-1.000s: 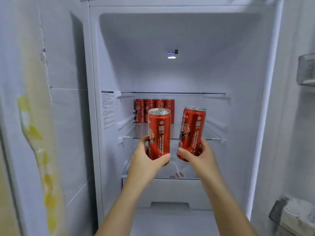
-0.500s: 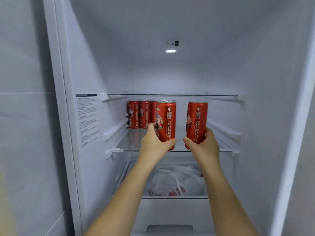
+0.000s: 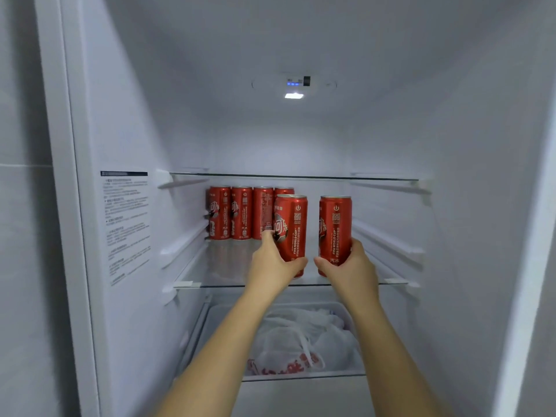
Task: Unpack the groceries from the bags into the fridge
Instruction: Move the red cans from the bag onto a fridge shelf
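Two bare forearms rise from the bottom edge of the frame into the open fridge (image 3: 451,130). Under them, at lower centre, a clear drawer (image 3: 301,378) holds a white plastic bag (image 3: 304,338) with red print, knotted at the top. Above the drawer, in the middle of the frame, the left hand (image 3: 272,264) has its fingers and thumb curled round the lower part of the left can (image 3: 291,227), and the right hand (image 3: 350,266) grips the lower part of the right can (image 3: 335,227) the same way. Both are tall, slim red cans held upright side by side with a narrow gap between them, their white lettering and small square codes facing the camera. They sit over the front part of the glass shelf (image 3: 210,285); the hands hide their bases, so whether they touch the glass cannot be told. Farther in, at the back left of the same shelf, four back cans (image 3: 240,212) of the same kind stand upright in a row close against one another; the left can partly covers the rightmost of them. An upper shelf (image 3: 376,177), also glass, runs across just above the can tops. On the fridge's left wall, at centre left of the frame, is a printed label (image 3: 126,224) too small to read. In the upper centre a white light (image 3: 294,95) glows below a small panel (image 3: 298,82) with blue dots.
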`<action>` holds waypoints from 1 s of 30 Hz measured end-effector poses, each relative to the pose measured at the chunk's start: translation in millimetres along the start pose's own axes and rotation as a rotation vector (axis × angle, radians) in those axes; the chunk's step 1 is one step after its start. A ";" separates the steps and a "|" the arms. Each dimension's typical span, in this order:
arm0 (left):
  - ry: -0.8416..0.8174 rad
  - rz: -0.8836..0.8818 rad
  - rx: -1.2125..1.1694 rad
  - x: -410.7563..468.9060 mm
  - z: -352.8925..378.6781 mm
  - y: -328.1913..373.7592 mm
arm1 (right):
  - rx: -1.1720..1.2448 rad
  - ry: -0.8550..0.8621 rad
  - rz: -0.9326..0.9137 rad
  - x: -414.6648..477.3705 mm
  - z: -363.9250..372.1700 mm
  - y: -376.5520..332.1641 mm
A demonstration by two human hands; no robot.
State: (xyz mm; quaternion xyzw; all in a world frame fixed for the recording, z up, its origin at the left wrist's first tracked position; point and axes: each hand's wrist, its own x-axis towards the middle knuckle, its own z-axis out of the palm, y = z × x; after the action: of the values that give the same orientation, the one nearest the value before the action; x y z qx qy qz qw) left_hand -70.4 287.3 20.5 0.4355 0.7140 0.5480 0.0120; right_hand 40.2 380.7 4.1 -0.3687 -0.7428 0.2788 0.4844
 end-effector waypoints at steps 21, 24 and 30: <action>-0.080 -0.018 0.563 56.9 15.6 7.6 | -0.147 -0.103 0.110 45.6 7.2 -5.3; -0.129 -0.047 0.627 77.6 23.7 9.8 | -0.235 -0.114 0.158 65.1 18.1 -3.6; -0.156 -0.108 0.728 116.9 42.7 3.2 | -0.513 -0.140 0.207 109.4 40.2 -0.5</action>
State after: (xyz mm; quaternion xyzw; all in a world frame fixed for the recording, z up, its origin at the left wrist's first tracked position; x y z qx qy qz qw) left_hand -119.9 394.5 59.8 0.4136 0.8809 0.2222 -0.0603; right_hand -25.5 467.5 45.7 -0.5330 -0.7791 0.1543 0.2918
